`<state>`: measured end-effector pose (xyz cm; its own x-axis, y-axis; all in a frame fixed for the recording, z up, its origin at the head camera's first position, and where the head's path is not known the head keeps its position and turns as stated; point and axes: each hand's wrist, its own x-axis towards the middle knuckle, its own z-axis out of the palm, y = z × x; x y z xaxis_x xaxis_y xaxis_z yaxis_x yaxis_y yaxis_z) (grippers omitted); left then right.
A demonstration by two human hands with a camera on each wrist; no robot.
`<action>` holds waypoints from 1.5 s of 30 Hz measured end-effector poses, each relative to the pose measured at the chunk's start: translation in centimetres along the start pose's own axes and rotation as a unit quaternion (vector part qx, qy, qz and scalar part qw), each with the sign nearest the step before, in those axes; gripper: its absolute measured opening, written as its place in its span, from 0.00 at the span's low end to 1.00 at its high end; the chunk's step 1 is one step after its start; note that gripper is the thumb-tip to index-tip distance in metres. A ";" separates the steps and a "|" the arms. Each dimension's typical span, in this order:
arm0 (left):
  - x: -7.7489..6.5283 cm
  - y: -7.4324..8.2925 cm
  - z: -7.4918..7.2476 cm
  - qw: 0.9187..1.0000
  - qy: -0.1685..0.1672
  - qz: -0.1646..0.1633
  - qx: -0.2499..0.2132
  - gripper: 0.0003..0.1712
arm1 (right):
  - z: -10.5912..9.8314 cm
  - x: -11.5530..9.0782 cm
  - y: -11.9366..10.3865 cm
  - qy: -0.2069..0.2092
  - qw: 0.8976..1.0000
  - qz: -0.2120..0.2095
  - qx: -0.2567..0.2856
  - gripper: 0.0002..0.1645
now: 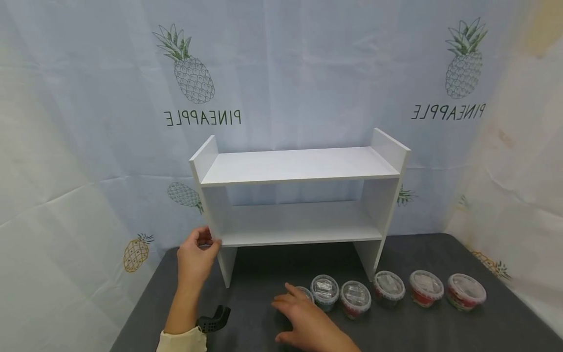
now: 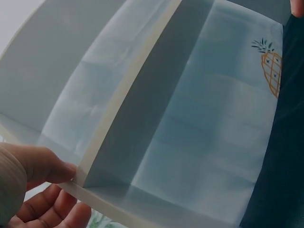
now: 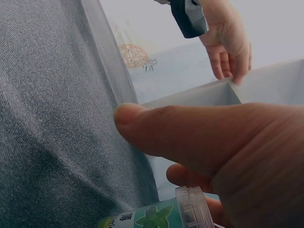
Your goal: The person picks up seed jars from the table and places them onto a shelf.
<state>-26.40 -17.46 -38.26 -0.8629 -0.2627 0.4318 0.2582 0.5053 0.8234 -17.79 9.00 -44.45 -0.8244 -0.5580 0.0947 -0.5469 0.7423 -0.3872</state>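
Observation:
A white two-tier shelf stands on the dark table. My left hand pinches the front edge of its left side panel, beside the lower board. In the left wrist view the thumb lies on the inner side and the curled fingers on the outer. My right hand, fingers spread, hovers over the table in front of the shelf. A clear-lidded tub beyond it is partly hidden by the hand. In the right wrist view a jar with a teal leaf label appears below the thumb.
Several more lidded tubs, among them a teal one and red ones, line the table to the right. A black wrist mount sits on the left forearm. Pineapple-print cloth hangs behind and at the sides.

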 end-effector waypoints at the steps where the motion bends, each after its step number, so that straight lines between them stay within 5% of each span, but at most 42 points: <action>1: 0.0 0.0 0.0 1.000 -0.002 -0.001 -0.003 0.19 | 0.0 0.0 0.0 -0.001 1.000 -0.001 -0.002 0.36; 11: -0.1 -0.4 -0.8 0.999 -0.028 -0.022 -0.006 0.16 | 0.4 0.1 0.1 0.002 0.999 -0.019 -0.042 0.34; 22: 0.3 -0.6 -1.1 0.998 -0.059 -0.015 -0.017 0.15 | -0.8 -0.3 1.5 0.078 0.997 0.005 -0.010 0.37; 45: 0.5 -0.7 -2.2 0.980 -0.122 -0.077 -0.134 0.25 | -2.6 -1.1 3.9 0.053 0.998 0.016 0.034 0.48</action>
<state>-26.07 -19.76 -37.79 -0.9704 -0.0990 0.2204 0.1928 0.2327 0.9533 -19.38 13.43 -43.71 -0.8543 -0.4887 0.1768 -0.5114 0.7301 -0.4533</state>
